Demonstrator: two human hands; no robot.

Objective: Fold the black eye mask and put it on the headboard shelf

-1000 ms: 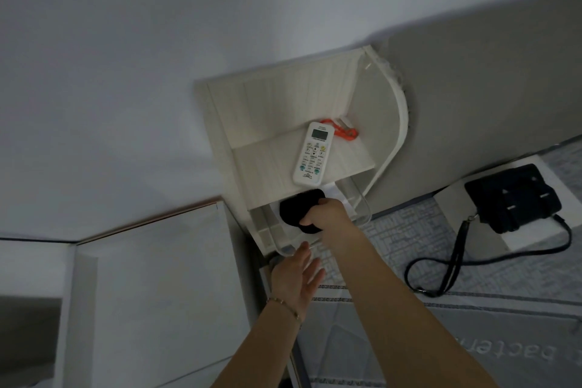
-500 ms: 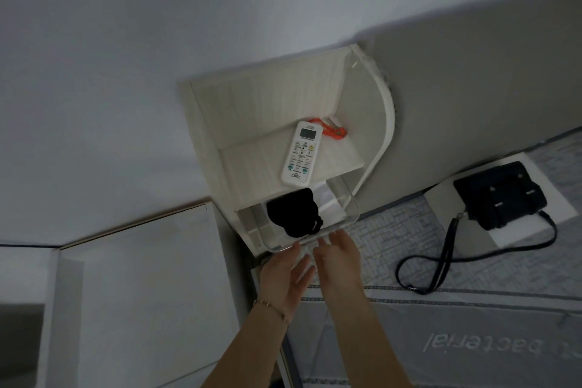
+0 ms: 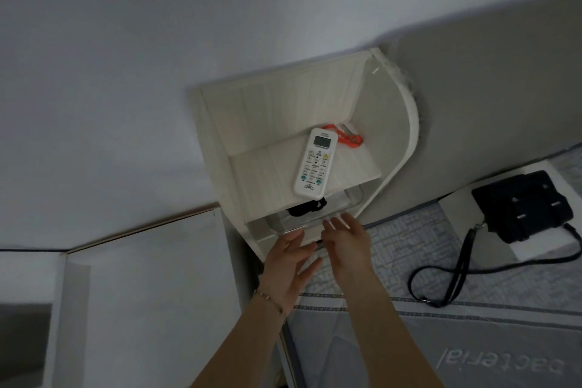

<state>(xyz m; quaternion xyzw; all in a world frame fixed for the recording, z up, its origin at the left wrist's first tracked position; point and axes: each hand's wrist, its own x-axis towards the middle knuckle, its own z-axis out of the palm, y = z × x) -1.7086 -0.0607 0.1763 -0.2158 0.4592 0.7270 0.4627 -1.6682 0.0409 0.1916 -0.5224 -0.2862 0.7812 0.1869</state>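
Listing from the head view, the only one.

Shelf [image 3: 277, 179]: pale corner unit set against the headboard, two levels. Upper board carries a white remote [image 3: 315, 164] and, behind it, an orange item [image 3: 346, 137] too small to identify.

Tray [image 3: 283, 227]: clear container on the lower level, its front rim at the fingertips of both hands; whether they touch it cannot be told.

Mask [image 3: 307, 208]: black, bunched, lying in the tray beneath the upper board, mostly hidden by the board's front edge. A strap loop shows at its right end. How neatly it is folded cannot be judged.

Left hand [image 3: 291, 264]: palm turned inward, fingers spread wide, holding nothing. Bracelet [image 3: 271, 301] at the wrist.

Right hand [image 3: 346, 239]: fingers extended and slightly parted, empty, just beside the left.

Bed [image 3: 472, 340]: grey patterned cover to the right, with a black bag [image 3: 522, 206] and its cord lying well apart from the shelf.

Status, as a judgement: mask appears placed; task nearly done.

Risks, as a judgement: the tray sits proud of the lower level, so a careless nudge could tip it or slide it off. The remote overhangs the upper board's edge, so a knock from a rising hand could drop it. The loose strap could snag a finger and drag the mask out.
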